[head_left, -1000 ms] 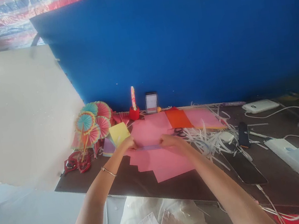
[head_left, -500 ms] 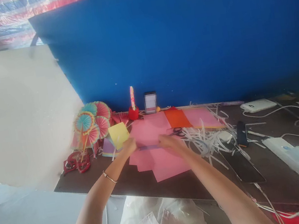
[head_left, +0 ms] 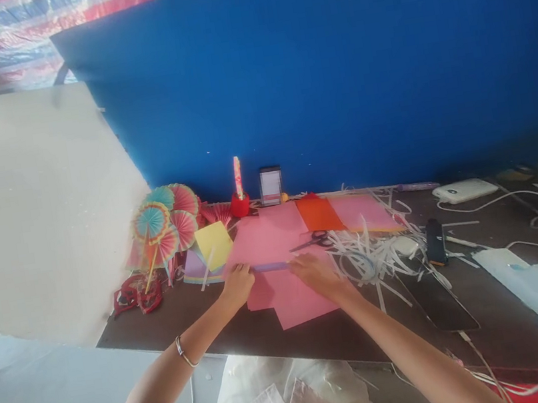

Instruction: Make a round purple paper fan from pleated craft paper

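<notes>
i'm looking down from the head view, and both hands are low over the pink paper [head_left: 274, 234] on the dark table [head_left: 237, 327]. left hand [head_left: 239, 287] is at the left end of a narrow purplish strip [head_left: 269, 267], fingers drawn in close and closed on that end. right hand [head_left: 315, 277] has the other end, fingers bent together over it, no wide spread. i can't tell from here how the thumb tips sit underneath. the strip runs straight between the two hands, flat across the pink paper, whose sheets overlap and reach towards the near table edge. just beyond the right hand lie dark scissors [head_left: 319, 238], next to a tangle of white paper strips [head_left: 371, 247]. orange paper [head_left: 320, 213] overlaps the pink further back. on the left side i've got a yellow sheet [head_left: 215, 244] over a purple one [head_left: 194, 266], then folded paper fans [head_left: 152, 221] with a red glittery piece [head_left: 137, 294] in front. at the back, a red pot [head_left: 240, 204] with a bright upright piece in it, and a small screen [head_left: 271, 185] standing near the blue panel [head_left: 330, 71].
</notes>
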Demonstrator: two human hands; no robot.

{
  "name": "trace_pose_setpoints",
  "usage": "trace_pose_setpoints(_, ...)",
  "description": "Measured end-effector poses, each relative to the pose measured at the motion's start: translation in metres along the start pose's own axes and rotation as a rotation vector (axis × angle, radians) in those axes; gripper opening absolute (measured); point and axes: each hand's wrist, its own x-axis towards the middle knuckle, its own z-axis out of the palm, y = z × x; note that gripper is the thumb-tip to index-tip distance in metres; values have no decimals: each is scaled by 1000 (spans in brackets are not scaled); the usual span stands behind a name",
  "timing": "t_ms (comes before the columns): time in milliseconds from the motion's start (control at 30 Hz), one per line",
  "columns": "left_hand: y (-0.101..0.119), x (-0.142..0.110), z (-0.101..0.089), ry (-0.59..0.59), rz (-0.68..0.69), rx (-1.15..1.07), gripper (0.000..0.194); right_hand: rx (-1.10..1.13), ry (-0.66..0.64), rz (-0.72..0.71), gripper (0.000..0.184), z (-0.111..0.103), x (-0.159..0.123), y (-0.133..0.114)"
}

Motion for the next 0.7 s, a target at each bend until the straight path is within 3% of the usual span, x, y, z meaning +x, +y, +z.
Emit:
trace_pose_setpoints(200,-9,4,-1,-9,91,3,24,-74,25,1,26,5,4,5)
trace_pose_setpoints(300,-19,9,-6,13,68,-97,23,-60,46,23,23,-1,9,5)
trace_pose_setpoints(500,-34,21,-20,69,-2,-545,26,335,148,249,23,-20,20,8)
trace_pose_setpoints(700,-45,23,-21,-32,-1,-738,30,483,60,322,19,-24,22,12)
